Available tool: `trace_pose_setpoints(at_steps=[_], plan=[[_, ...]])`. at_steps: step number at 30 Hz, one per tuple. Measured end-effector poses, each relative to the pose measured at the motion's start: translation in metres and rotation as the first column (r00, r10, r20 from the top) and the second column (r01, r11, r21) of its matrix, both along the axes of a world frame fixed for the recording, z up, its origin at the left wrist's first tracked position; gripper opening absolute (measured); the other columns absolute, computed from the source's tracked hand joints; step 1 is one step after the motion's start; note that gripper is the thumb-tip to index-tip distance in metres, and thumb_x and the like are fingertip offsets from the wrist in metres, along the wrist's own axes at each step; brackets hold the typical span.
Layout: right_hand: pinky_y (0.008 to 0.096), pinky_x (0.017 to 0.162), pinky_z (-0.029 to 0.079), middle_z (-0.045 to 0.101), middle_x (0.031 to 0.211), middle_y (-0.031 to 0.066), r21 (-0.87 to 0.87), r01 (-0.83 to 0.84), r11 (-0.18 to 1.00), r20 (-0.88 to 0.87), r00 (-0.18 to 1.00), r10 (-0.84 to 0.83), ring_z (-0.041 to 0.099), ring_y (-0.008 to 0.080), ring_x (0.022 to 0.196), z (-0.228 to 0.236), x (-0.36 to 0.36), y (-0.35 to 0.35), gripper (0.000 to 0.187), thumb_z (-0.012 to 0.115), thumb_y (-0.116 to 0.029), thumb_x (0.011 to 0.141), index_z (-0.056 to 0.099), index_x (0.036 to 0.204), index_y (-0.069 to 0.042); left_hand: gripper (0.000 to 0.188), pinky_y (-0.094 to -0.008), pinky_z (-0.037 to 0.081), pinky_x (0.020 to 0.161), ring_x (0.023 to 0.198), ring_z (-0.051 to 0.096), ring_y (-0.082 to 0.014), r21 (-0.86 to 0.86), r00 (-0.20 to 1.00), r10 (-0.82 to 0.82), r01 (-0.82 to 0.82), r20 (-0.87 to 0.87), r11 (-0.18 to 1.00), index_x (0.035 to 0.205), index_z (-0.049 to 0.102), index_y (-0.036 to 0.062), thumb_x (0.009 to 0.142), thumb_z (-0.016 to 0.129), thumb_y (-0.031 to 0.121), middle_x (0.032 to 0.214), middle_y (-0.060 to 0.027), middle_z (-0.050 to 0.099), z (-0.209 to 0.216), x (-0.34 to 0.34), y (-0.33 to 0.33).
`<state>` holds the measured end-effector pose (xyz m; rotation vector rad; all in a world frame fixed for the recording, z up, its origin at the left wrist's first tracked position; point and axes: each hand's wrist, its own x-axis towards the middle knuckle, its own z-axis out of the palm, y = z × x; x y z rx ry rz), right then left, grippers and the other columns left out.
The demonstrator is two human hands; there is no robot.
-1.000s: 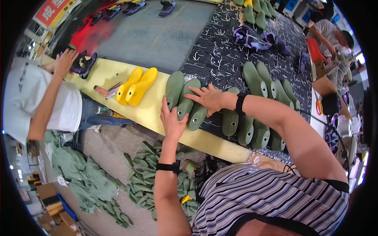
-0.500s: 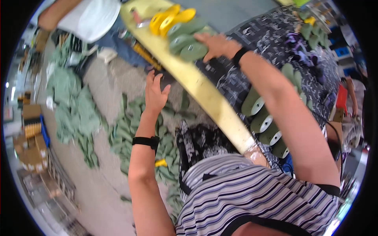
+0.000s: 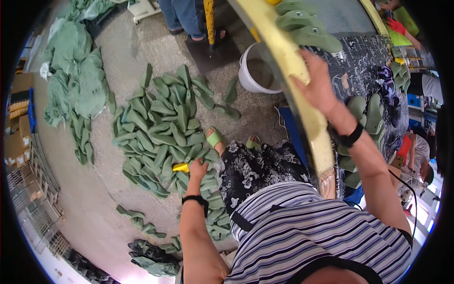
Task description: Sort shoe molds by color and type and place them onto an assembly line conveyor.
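Note:
My left hand (image 3: 199, 167) hangs low over a heap of green shoe lasts (image 3: 161, 128) on the floor. Its fingers look curled, with no held thing showing. A yellow shoe last (image 3: 180, 167) appears right beside the fingers; whether they touch it is unclear. My right hand (image 3: 320, 84), somewhat blurred, has its fingers apart over the yellow edge (image 3: 318, 128) of the worktable and grips nothing. Just beyond it, several green lasts (image 3: 314, 38) lie in a row on the table. More green lasts (image 3: 373, 113) stand near my right forearm.
A white bucket (image 3: 243, 75) stands on the floor against the table. A person in jeans (image 3: 189, 19) is beyond it, near a yellow post (image 3: 209, 21). Green sacks (image 3: 71, 52) lie at the left. My slippered foot (image 3: 215, 137) is beside the heap. A cable (image 3: 406, 189) hangs at the right.
My left hand has dropped from mid-air toward the heap, and its fingers have curled. My right hand has come off the green lasts, back to the table edge. The view has swung toward the floor.

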<state>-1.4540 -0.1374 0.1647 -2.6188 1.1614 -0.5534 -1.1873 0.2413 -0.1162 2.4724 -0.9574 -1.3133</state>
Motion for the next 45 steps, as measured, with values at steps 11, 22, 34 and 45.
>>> trace_pose_setpoints(at_steps=[11,22,34,45], plan=[[0.0436,0.079,0.047,0.061,0.099,0.0219,0.892,0.203,0.405,-0.391,0.795,0.464,0.059,0.0381,0.093,-0.410,0.101,0.141,0.038,0.060,-0.024,0.082,0.053,0.110,0.001,0.031,-0.0451,0.047,0.075,0.087,0.058,-0.0383,-0.325,0.988,-0.148,0.126,-0.042,0.937,0.099,0.058,0.0022,0.070,0.065,0.011,0.091,-0.0188,0.061,-0.151,0.012,-0.150],[0.0417,0.076,0.048,0.063,0.091,0.0214,0.781,0.184,0.597,-0.230,0.973,0.002,0.061,0.0365,0.087,-0.671,0.144,0.043,0.026,0.055,-0.019,0.084,0.056,0.102,0.000,0.030,-0.0407,0.040,0.092,0.113,0.049,-0.0291,-0.167,0.636,-0.653,0.757,0.412,0.632,0.108,0.057,0.0033,0.081,0.048,0.012,0.115,-0.0153,0.055,-0.446,-0.038,-0.232],[0.0394,0.092,0.043,0.058,0.103,0.0131,0.444,-0.518,0.731,-0.064,0.796,0.602,0.052,0.0321,0.105,-0.687,0.315,0.027,0.043,0.060,-0.004,0.074,0.049,0.115,-0.003,0.037,-0.0442,0.050,0.063,0.073,0.063,-0.0345,-0.025,0.947,-0.317,0.316,-0.042,0.948,0.086,0.062,0.0054,0.070,0.067,0.039,0.080,-0.0173,0.065,-0.381,0.025,-0.092],[0.0333,0.072,0.048,0.061,0.084,0.0062,0.159,-0.724,0.671,-0.538,0.507,0.674,0.059,0.0230,0.084,-0.720,0.346,0.054,0.013,0.057,-0.012,0.071,0.063,0.081,-0.006,0.043,-0.0431,0.049,0.064,0.065,0.062,-0.0382,0.291,0.947,0.320,-0.301,-0.016,0.908,0.075,0.062,-0.0022,0.065,0.073,0.038,0.068,-0.0211,0.064,-0.256,0.063,0.047]])
